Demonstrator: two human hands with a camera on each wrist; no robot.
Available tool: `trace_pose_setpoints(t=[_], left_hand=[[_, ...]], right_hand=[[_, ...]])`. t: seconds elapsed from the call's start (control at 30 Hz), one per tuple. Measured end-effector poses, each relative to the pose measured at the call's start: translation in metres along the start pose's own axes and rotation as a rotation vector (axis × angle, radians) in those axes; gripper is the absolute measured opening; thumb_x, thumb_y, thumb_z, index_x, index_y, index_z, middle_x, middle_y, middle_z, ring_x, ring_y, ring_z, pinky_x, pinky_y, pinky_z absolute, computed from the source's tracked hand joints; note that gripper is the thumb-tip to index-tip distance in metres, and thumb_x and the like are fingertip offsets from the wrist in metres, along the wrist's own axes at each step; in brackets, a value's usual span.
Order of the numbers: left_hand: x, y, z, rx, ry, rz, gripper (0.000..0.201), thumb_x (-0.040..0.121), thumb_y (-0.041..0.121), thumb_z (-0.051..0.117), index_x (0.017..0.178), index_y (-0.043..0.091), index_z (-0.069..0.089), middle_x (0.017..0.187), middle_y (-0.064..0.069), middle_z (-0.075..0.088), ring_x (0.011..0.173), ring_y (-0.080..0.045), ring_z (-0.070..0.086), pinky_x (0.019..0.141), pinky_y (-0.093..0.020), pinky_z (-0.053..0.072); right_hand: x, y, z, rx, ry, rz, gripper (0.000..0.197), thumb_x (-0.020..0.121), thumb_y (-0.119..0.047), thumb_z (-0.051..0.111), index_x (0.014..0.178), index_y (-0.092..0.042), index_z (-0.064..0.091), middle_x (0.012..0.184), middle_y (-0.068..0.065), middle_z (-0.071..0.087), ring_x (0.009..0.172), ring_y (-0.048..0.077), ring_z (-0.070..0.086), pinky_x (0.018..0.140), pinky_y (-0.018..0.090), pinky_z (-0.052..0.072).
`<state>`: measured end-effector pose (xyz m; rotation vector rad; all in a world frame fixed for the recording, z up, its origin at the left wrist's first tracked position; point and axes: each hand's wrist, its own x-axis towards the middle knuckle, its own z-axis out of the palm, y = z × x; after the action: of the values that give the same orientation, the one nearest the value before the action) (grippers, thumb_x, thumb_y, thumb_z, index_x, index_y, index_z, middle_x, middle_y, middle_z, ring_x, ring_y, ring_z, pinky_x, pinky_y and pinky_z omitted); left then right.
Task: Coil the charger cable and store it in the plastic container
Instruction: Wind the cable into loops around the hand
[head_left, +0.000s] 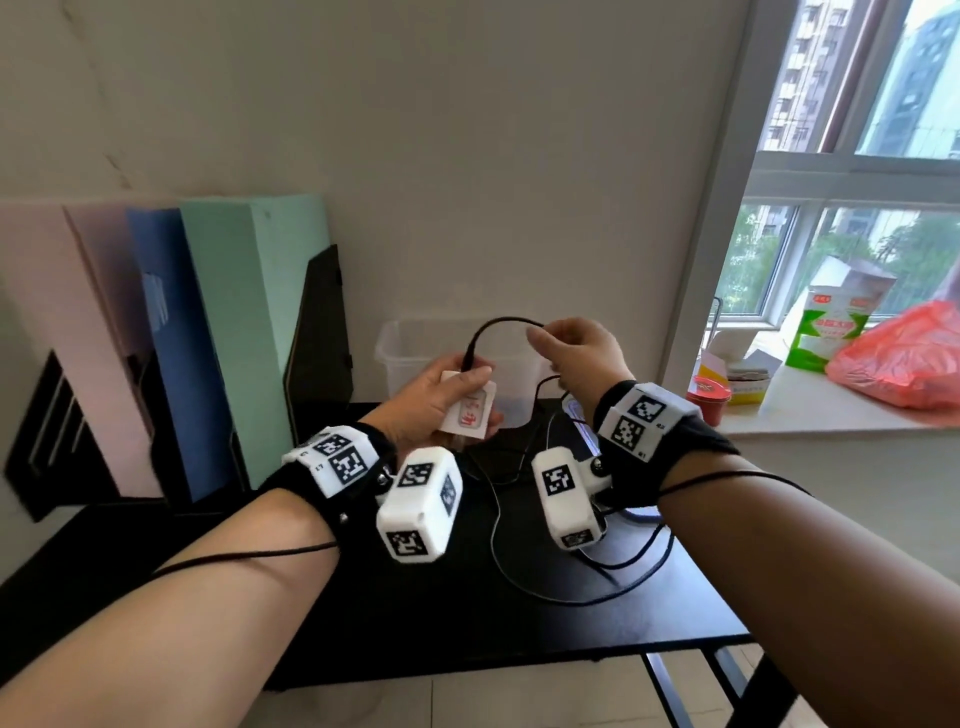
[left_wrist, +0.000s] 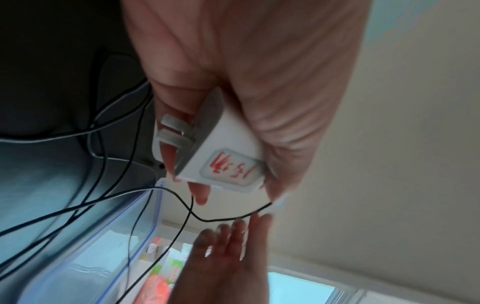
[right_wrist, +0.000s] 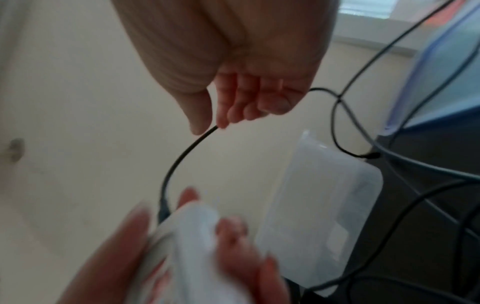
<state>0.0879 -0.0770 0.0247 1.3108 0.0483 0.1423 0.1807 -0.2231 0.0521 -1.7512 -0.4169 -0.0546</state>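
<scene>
My left hand (head_left: 441, 395) grips a white charger block (head_left: 467, 410) with a red-marked label (left_wrist: 231, 170) and two metal prongs (left_wrist: 172, 131). A black cable (head_left: 506, 325) rises from the block's top and arches over to my right hand (head_left: 566, 348), which pinches it between thumb and fingertips (right_wrist: 207, 123). The rest of the cable (head_left: 597, 582) trails down in loose loops on the black desk (head_left: 415, 623). The clear plastic container (head_left: 395, 353) stands open just behind both hands, also in the right wrist view as a clear plastic container (right_wrist: 324, 205).
Pastel file folders (head_left: 234, 322) in black holders stand at the back left against the wall. A windowsill (head_left: 831, 410) at the right holds a red cup (head_left: 709, 397), a green-white carton (head_left: 826, 332) and a red plastic bag (head_left: 904, 358). The desk's front edge lies near my forearms.
</scene>
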Motion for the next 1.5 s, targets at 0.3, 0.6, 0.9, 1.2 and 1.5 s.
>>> trace_pose_setpoints(t=[0.3, 0.6, 0.9, 1.2, 1.5], left_hand=[[-0.009, 0.051, -0.009, -0.323, -0.08, 0.143, 0.034, 0.055, 0.036, 0.08, 0.08, 0.018, 0.065, 0.074, -0.008, 0.069, 0.061, -0.021, 0.067, 0.063, -0.032, 0.057], [-0.008, 0.059, -0.036, -0.27, 0.278, 0.2, 0.031, 0.091, 0.045, 0.048, 0.069, 0.024, 0.053, 0.066, 0.003, 0.074, 0.062, -0.011, 0.069, 0.061, -0.026, 0.05], [-0.007, 0.021, -0.052, -0.237, 0.312, 0.096, 0.03, 0.096, 0.039, 0.04, 0.076, 0.018, 0.05, 0.081, 0.005, 0.077, 0.067, -0.009, 0.072, 0.066, -0.024, 0.052], [-0.01, 0.022, -0.042, 0.023, 0.25, 0.192, 0.027, 0.098, 0.013, 0.04, 0.08, 0.011, 0.06, 0.08, 0.004, 0.076, 0.087, -0.017, 0.063, 0.086, -0.033, 0.049], [0.0, 0.022, -0.036, 0.636, 0.38, 0.228, 0.02, 0.096, 0.006, 0.035, 0.098, 0.013, 0.054, 0.077, 0.002, 0.057, 0.075, -0.013, 0.057, 0.072, -0.026, 0.045]], right_hand=[[0.022, 0.034, 0.008, -0.73, -0.238, -0.026, 0.023, 0.078, -0.024, 0.056, 0.097, -0.033, 0.063, 0.106, -0.009, 0.065, 0.108, 0.017, 0.059, 0.105, 0.043, 0.035], [0.048, -0.012, -0.023, -0.388, 0.15, -0.132, 0.02, 0.09, -0.023, 0.056, 0.102, -0.02, 0.072, 0.104, 0.01, 0.071, 0.099, 0.029, 0.062, 0.087, 0.032, 0.048], [0.03, -0.034, 0.011, -0.651, -0.051, -0.42, 0.034, 0.096, -0.021, 0.044, 0.127, -0.025, 0.059, 0.125, 0.008, 0.063, 0.114, 0.028, 0.058, 0.094, 0.03, 0.045], [0.012, -0.03, 0.046, -1.011, -0.344, -0.475, 0.028, 0.092, -0.027, 0.044, 0.11, -0.035, 0.064, 0.114, -0.004, 0.066, 0.103, 0.022, 0.061, 0.074, 0.028, 0.045], [-0.004, -0.044, 0.055, -0.883, -0.565, -0.613, 0.031, 0.083, -0.002, 0.045, 0.1, -0.023, 0.06, 0.091, -0.006, 0.052, 0.086, 0.02, 0.055, 0.079, 0.038, 0.051]])
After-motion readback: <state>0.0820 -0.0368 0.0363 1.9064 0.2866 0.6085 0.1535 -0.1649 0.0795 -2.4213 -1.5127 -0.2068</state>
